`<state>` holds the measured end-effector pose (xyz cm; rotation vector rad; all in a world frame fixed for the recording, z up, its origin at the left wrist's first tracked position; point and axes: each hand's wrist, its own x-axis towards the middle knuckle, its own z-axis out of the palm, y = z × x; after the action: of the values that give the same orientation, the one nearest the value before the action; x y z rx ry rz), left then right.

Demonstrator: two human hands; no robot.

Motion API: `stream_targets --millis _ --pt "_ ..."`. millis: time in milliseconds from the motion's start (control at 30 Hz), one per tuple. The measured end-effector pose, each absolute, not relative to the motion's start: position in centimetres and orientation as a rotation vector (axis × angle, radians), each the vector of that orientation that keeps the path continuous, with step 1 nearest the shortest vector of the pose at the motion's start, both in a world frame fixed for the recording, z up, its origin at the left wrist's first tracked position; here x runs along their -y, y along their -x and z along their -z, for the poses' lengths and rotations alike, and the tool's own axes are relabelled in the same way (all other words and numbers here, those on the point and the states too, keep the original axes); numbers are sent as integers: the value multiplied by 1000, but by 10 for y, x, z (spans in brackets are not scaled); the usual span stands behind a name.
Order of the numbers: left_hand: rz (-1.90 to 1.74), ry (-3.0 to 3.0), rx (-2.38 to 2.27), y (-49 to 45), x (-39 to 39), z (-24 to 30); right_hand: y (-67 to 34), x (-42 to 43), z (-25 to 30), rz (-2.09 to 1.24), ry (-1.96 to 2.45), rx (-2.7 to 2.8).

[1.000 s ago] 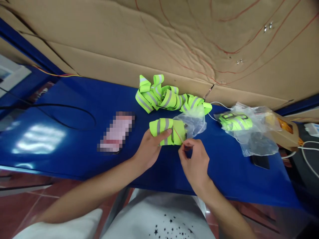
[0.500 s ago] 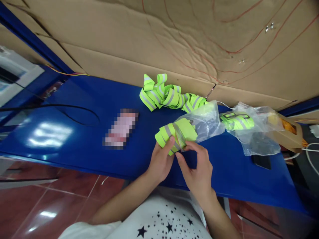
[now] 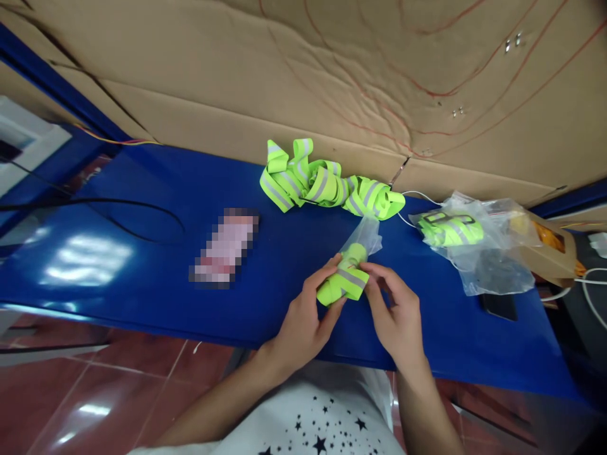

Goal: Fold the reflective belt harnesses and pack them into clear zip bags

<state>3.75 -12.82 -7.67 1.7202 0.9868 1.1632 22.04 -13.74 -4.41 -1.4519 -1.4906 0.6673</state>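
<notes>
A rolled bundle of neon yellow reflective strap (image 3: pixel 339 289) with grey stripes is in my left hand (image 3: pixel 306 319), its fingers and thumb curled round the left side. The bundle's far end sits inside the mouth of a clear plastic bag (image 3: pixel 364 235), which points away from me. My right hand (image 3: pixel 398 309) is at the right side of the bundle, finger and thumb pinched at the bag's edge where it meets the strap. Their exact contact is partly hidden. Behind lies a loose, tangled neon reflective strap (image 3: pixel 322 183).
The blue table (image 3: pixel 156 183) meets a cardboard panel (image 3: pixel 213 69) at the back. A blurred-out pinkish object (image 3: pixel 225 249) lies left. To the right are a bagged neon bundle (image 3: pixel 450 230), a dark phone-like object (image 3: pixel 500 306) and a cardboard box (image 3: pixel 550 256). A black cable (image 3: pixel 95 201) crosses the left.
The bundle and bag have swung from pointing right to pointing away from me, and the bundle shows narrower. My left hand has wrapped further round it; my right hand has shifted slightly right.
</notes>
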Motion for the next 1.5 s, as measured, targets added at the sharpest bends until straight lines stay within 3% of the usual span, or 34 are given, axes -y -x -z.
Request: stream_targets --millis 133,367,467,700,967,1100,1333,1500 --pt "-1100 -1896 -945 -34 122 76 -220 136 47 -716 1433 1471" --pt "-1087 -2155 -1064 -32 123 76 -206 132 47 -288 1497 1683" --pt "-1135 -2204 -1218 -36 126 74 -199 134 47 -254 1514 1604" --pt "-1182 -2228 -1245 -40 119 71 -189 140 48 -405 1421 1491" --pt "-1333 -2247 -1154 -34 113 61 -186 158 50 -930 1358 1254" --pt "-1299 -2320 -1084 -37 109 58 -173 170 50 -857 1454 1290" --pt "-768 -2268 -539 -24 98 28 -215 144 66 -978 1372 1098" --pt "-644 -2812 -569 -10 61 8 -244 127 53 -1254 1314 1102"
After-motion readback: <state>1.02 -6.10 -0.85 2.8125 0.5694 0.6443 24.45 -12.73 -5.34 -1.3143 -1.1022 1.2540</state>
